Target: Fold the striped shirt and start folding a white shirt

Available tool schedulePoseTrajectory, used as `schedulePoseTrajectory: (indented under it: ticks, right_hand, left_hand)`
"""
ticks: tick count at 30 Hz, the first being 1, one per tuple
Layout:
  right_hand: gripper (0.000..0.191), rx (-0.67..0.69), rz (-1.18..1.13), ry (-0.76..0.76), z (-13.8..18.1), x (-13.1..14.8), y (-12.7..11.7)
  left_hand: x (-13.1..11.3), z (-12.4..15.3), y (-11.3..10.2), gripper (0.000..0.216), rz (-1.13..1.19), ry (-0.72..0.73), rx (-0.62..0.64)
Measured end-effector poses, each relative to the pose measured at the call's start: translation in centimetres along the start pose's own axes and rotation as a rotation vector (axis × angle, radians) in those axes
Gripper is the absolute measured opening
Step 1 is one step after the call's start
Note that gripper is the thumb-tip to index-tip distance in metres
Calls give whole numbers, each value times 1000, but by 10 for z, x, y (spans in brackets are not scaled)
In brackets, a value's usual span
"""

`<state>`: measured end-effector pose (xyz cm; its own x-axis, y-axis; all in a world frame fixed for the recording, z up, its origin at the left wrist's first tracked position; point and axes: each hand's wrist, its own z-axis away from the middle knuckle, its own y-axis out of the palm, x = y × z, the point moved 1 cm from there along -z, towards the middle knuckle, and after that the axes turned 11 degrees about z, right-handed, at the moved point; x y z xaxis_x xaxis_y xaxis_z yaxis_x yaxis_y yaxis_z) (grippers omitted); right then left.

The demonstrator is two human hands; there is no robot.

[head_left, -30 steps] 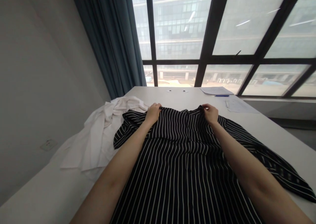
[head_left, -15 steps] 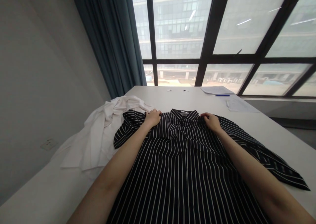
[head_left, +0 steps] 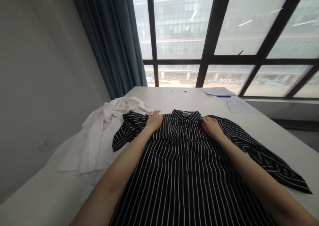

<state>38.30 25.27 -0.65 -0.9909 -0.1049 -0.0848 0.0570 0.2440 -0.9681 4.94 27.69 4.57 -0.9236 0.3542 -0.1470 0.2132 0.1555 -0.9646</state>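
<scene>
A black shirt with white stripes (head_left: pixel 179 166) lies front up on the white table (head_left: pixel 163 101), directly under both hands, its long axis running from the collar (head_left: pixel 186 116), which points to the far edge, back toward the person until the hem passes out of view at the bottom. The left hand (head_left: pixel 154 120) rests palm down on the left shoulder, fingers loosely spread and seemingly flat on the cloth rather than clenched around it. The right hand (head_left: pixel 211 126) is on the opposite shoulder, just beside the collar, with its fingers curled over the fabric; whether they pinch it or only press cannot be told. Of the two, the right hand is nearer the collar; the left is a little farther out. Beyond the left hand, the left sleeve (head_left: pixel 122 133) is bunched short against a heap of white cloth (head_left: pixel 96 136) along the table's left side, while the right sleeve (head_left: pixel 264 156) stretches outward and back toward the right edge, beside the right forearm. Near the far right corner lie some papers (head_left: pixel 216 91), a blue pen (head_left: pixel 223 96) at their near edge, all well apart from the hands.
</scene>
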Motion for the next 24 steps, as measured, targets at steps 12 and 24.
schedulePoseTrajectory:
  ticks: [12, 24]
  right_hand:
    - [41, 0, -32, -1, -9, 14, -8]
    - [50, 17, -238, -438, 8, 141, -35]
  left_hand:
    - [50, 5, -35, 30, 11, -83, 41]
    - [62, -28, -76, 37, 12, -142, -172]
